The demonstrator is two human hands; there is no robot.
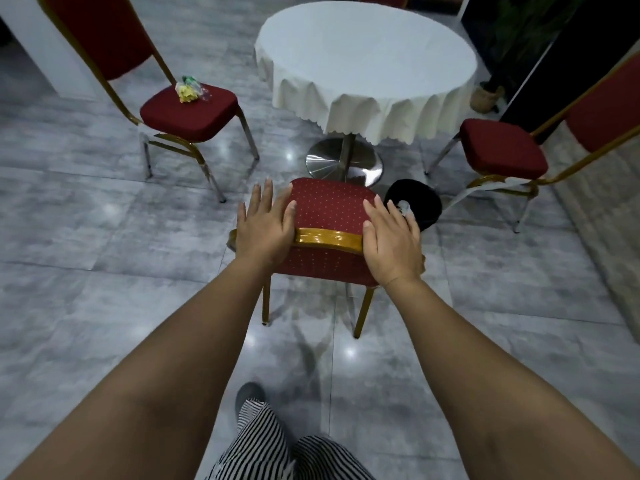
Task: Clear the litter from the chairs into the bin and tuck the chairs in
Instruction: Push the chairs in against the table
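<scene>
A red dotted chair (329,209) with a gold frame stands right in front of me, its seat bare. My left hand (265,225) lies flat on the left end of its backrest top, fingers spread. My right hand (391,242) rests the same way on the right end. Neither hand is curled around the rail. A black bin (424,202) sits on the floor just right of this chair, with pale litter (403,206) inside. On the left chair's seat (188,110) lies a crumpled yellow and clear wrapper (188,90). The right chair (502,147) has a bare seat.
A round table (367,60) with a white cloth and a steel pedestal base (343,161) stands beyond the near chair. All three chairs are pulled out from it. A potted plant (488,95) sits at the far right. Grey tiled floor lies all around.
</scene>
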